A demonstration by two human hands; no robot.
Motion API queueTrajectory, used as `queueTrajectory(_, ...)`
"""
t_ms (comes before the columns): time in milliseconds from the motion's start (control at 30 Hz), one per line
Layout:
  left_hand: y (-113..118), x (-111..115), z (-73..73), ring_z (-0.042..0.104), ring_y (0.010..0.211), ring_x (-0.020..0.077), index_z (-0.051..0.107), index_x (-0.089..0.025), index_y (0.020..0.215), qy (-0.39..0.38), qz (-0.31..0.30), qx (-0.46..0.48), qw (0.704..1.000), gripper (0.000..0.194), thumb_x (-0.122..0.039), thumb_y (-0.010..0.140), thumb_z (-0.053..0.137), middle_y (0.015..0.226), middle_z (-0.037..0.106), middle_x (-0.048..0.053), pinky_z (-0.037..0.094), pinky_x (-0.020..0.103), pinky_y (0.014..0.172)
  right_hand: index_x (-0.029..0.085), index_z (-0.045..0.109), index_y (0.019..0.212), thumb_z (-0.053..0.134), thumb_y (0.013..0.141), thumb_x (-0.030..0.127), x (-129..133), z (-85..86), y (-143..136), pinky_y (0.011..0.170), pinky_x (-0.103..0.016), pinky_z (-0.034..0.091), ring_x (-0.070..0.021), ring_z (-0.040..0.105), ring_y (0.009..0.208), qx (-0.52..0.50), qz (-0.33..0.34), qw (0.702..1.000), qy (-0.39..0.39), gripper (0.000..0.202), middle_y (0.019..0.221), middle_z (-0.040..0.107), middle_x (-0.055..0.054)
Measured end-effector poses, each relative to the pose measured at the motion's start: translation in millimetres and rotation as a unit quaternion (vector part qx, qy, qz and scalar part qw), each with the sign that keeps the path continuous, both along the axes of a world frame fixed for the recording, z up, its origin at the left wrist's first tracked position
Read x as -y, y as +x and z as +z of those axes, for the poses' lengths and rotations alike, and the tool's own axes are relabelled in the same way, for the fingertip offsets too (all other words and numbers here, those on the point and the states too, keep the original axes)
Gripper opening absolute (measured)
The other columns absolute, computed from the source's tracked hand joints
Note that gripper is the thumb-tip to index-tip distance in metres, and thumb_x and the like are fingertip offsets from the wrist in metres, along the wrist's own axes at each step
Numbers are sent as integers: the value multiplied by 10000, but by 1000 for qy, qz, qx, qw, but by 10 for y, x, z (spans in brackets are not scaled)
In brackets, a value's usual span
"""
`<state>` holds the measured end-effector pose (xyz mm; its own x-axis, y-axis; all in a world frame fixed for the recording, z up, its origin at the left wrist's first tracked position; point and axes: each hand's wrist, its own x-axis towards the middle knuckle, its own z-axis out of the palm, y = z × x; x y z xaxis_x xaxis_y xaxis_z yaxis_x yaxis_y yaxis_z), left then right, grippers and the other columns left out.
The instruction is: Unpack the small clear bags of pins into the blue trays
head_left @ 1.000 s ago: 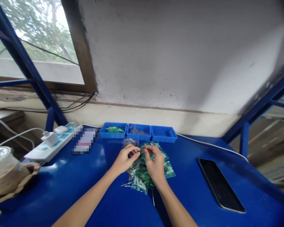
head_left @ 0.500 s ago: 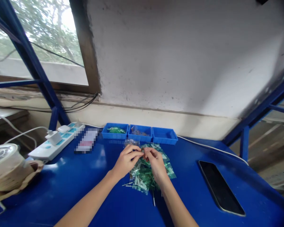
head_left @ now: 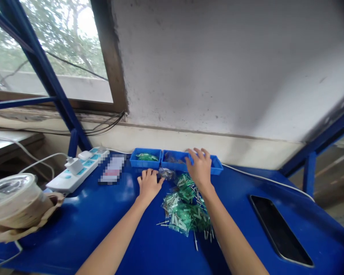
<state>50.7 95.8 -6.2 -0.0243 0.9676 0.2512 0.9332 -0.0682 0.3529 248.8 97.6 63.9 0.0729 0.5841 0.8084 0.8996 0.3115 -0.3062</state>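
Near the back edge of the surface (head_left: 154, 248), the left hand (head_left: 149, 185) is by a bag (head_left: 166, 174), the right hand (head_left: 200, 167) over a bin (head_left: 217, 166), both grips spread loose.

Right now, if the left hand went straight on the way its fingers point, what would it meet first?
The left hand would probably meet the leftmost blue rectangular plastic tray at its front wall; depth is unclear.

A: so what's the room like?
B: scuffed grey wall (head_left: 218, 76), cream band (head_left: 172, 139) along the bottom, window (head_left: 119, 88) on the left showing trees (head_left: 60, 42) in daylight.
A: furniture?
B: glossy blue tabletop (head_left: 109, 217), slanted blue beams (head_left: 64, 112) either side.
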Motion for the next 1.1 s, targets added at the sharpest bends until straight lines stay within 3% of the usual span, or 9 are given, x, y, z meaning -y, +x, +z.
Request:
queueTrajectory(100, 17, 26, 17, 449, 1023, 300, 631, -235, 858, -3, -16, 31, 999, 150, -329, 814, 523, 1006, 599, 76, 353, 436, 799, 198, 630, 1081, 510, 837, 307, 93, -332, -82, 835, -447, 374, -311, 410, 1115, 13, -2, 997, -79, 293, 1084, 603, -119)
queueTrajectory(233, 52, 49, 49, 478, 977, 282, 619, -240, 888, 12, -28, 68, 997, 183, -367, 835, 499, 955, 626, 62, 357, 418, 788, 169, 648, 987, 451, 869, 343, 322, -591, -148, 806, -378, 384, -238, 512, 897, -40, 59, 982, -173, 289, 849, 636, -85)
queueTrajectory(367, 93, 20, 25, 448, 1041, 311, 596, -241, 1048, 29, -33, 44, 998, 361, -472, 772, 567, 1077, 595, 91, 342, 435, 817, 158, 650, 969, 432, 874, 338, 391, -603, -243, 769, -343, 390, -218, 534, 808, -67, 102, 964, -238, 298, 752, 637, -65)
queueTrajectory(500, 82, -25, -12, 492, 964, 267, 616, -223, 868, -5, -29, 83, 996, 139, -306, 757, 610, 934, 630, 52, 371, 392, 791, 168, 658, 950, 422, 873, 348, 426, -546, -308, 745, -326, 390, -216, 548, 791, -85, 119, 957, -249, 307, 741, 638, -61)
queueTrajectory(600, 66, 14, 27, 528, 757, 161, 562, -196, 781, 20, -102, 201, 974, 29, -177, 763, 574, 777, 604, 4, 412, 287, 717, 177, 661, 951, 438, 861, 397, 460, -515, -313, 686, -301, 394, -207, 561, 756, -142, 129, 947, -258, 326, 727, 639, -55)
queueTrajectory(733, 120, 195, 161, 519, 710, 116, 539, -187, 772, 96, -234, 285, 925, 64, -147, 803, 500, 836, 538, 8, 427, 225, 661, 167, 658, 882, 472, 830, 478, 454, -513, -319, 576, -264, 389, -159, 540, 598, -332, 195, 873, -300, 366, 648, 613, -20)
queueTrajectory(867, 206, 329, 228, 532, 902, 150, 557, -189, 769, 123, -304, 264, 907, 120, -119, 813, 470, 946, 502, 38, 429, 259, 812, 144, 645, 898, 567, 759, 443, 414, -540, -332, 537, -245, 396, -132, 518, 555, -456, 272, 791, -306, 339, 641, 609, -6)
queueTrajectory(1000, 203, 280, 188, 534, 923, 170, 592, -186, 786, 97, -265, 282, 917, 143, -135, 810, 461, 979, 496, 55, 430, 290, 825, 151, 610, 987, 586, 754, 377, 423, -541, -315, 613, -264, 443, -142, 559, 640, -460, 257, 810, -259, 325, 766, 644, -30)
queueTrajectory(1100, 167, 214, 163, 560, 808, 163, 613, -181, 818, -21, -258, 355, 898, 119, -210, 809, 498, 874, 565, 38, 440, 274, 733, 171, 635, 887, 535, 800, 282, 474, -504, -297, 673, -298, 457, -168, 582, 713, -343, 243, 886, -194, 173, 789, 650, -49)
